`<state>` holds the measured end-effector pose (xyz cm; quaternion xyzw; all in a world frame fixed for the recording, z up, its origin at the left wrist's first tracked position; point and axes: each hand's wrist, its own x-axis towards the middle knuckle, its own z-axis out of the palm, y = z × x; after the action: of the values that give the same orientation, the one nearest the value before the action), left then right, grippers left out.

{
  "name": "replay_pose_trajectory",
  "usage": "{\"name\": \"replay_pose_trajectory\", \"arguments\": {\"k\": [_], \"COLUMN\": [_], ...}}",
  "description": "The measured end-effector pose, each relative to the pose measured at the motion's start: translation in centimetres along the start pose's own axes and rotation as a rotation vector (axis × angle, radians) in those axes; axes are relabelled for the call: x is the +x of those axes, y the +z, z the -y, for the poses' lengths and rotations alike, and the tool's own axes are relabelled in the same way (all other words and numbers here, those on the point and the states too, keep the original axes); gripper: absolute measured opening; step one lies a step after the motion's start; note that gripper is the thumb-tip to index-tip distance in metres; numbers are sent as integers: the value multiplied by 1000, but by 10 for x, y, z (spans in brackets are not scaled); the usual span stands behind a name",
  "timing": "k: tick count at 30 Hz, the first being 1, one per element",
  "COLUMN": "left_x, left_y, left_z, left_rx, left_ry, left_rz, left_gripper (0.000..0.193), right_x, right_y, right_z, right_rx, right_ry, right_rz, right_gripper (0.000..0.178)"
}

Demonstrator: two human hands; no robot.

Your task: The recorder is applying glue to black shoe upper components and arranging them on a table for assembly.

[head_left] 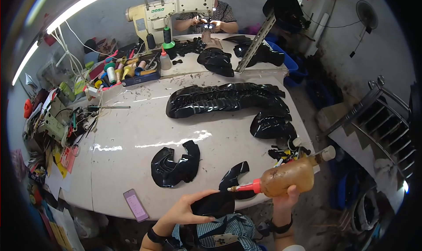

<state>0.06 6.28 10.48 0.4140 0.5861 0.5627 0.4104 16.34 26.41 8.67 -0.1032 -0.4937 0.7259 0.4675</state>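
The left hand (189, 209) is spread in a C, thumb and fingers holding the dark, matt, rounded flat piece (214, 205) at the table's six o'clock edge. At three o'clock from it, the right hand (286, 199) is closed under the amber-brown translucent bottle (289, 180), supporting it sideways; its red-collared, pale nozzle (236, 188) points to nine o'clock, close to the piece; I cannot tell whether they touch. A glossy black curved piece (234, 175) lies at one o'clock from the matt piece, and a glossy black C-shaped piece (168, 169) at eleven. A pink-screened rectangular phone (136, 205) lies at nine o'clock from the left hand, on the pale, smooth-topped table (118, 163). Farther off, at twelve, stretches a long overlapping row of shiny black pieces (226, 99).
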Motion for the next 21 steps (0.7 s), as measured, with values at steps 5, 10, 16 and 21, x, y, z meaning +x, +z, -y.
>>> {"name": "replay_pose_trajectory", "arguments": {"k": [5, 10, 16, 21], "left_x": [1, 2, 2, 3], "left_y": [0, -1, -2, -1], "left_z": [-1, -3, -3, -5], "left_rx": [5, -37, -48, -73], "left_ry": [7, 2, -13, -23], "left_rz": [-1, -4, -4, -2], "left_gripper": [59, 58, 58, 58], "right_x": [0, -7, -12, -13], "right_y": [-6, -11, 4, 12], "right_z": [-2, 5, 19, 26], "right_rx": [45, 92, 181, 191], "right_ry": [-44, -16, 95, 88], "right_rz": [45, 96, 19, 6], "right_gripper": [63, 66, 80, 78]}}
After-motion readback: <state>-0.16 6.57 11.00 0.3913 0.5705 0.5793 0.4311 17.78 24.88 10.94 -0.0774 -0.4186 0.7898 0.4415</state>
